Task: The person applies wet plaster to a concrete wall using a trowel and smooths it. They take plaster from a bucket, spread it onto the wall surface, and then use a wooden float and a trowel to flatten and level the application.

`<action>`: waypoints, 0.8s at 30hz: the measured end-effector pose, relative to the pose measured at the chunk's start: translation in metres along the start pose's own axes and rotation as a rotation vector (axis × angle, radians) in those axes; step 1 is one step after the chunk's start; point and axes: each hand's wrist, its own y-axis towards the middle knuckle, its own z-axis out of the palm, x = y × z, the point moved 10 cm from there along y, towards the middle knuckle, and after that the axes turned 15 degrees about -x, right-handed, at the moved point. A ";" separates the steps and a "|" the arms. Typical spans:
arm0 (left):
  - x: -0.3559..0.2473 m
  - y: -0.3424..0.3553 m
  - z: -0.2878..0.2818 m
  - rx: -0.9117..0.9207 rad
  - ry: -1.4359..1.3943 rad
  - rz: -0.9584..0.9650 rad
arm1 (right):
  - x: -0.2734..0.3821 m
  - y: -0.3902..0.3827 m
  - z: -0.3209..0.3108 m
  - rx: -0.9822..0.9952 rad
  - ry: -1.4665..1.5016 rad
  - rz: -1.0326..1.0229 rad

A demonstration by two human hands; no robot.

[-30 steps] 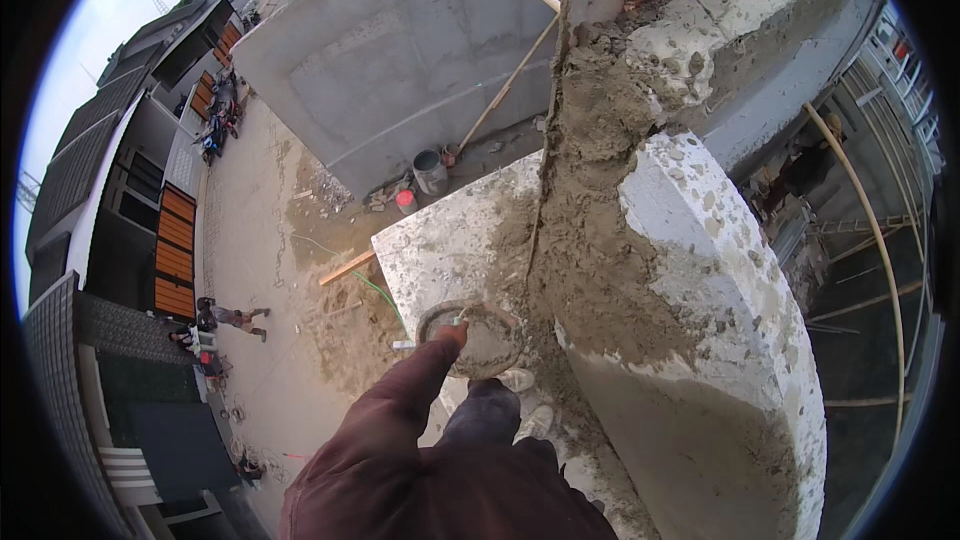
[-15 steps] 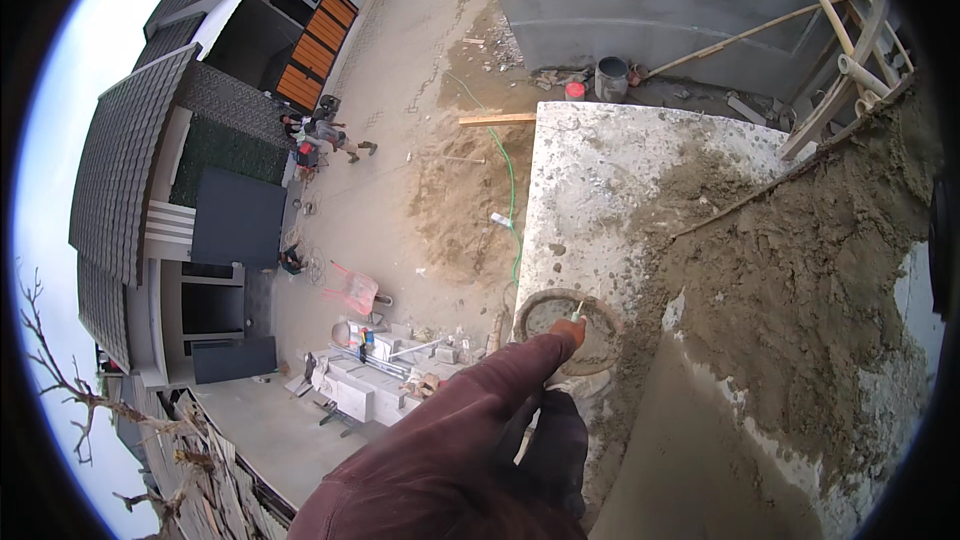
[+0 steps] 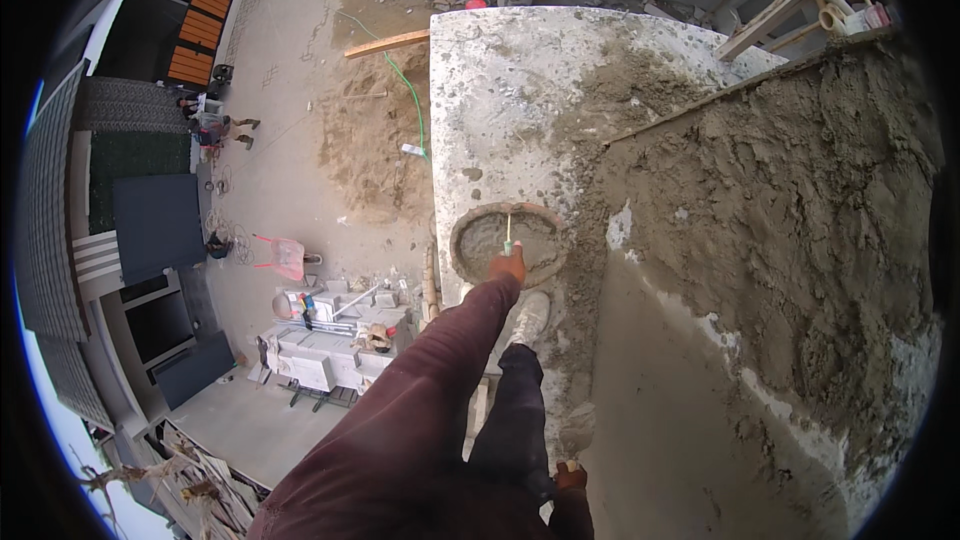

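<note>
My left arm in a maroon sleeve reaches forward, and my left hand is closed around a small tool with a green handle and a thin pale shaft. The hand is at the near rim of a round, shallow mortar tub holding wet grey mortar. Whether the tool's end touches the mortar I cannot tell. Low in the picture, my right hand has its fingers curled, beside a mortar-coloured shape. What it grips is not clear. My shoe stands just below the tub, on the white slab.
Rough wet mortar covers the surface at right, beside a smoother grey strip. Wooden poles stand at the far right. Beyond the slab's left edge, far below, are a sand pile, a wheelbarrow, blocks and people.
The view has shifted, so the tub and slab sit farther left and higher. My left hand still holds the green-handled tool at the tub. My right hand has come into sight at the bottom.
</note>
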 end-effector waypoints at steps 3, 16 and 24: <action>0.011 0.026 0.009 0.006 -0.023 0.116 | 0.026 0.035 0.019 0.032 -0.088 -0.136; 0.125 0.046 -0.072 -0.075 0.245 0.122 | 0.350 0.092 0.107 -0.135 -0.758 -0.901; 0.256 -0.170 -0.126 0.192 0.577 -0.021 | 0.530 0.101 0.207 -0.280 -0.909 -1.237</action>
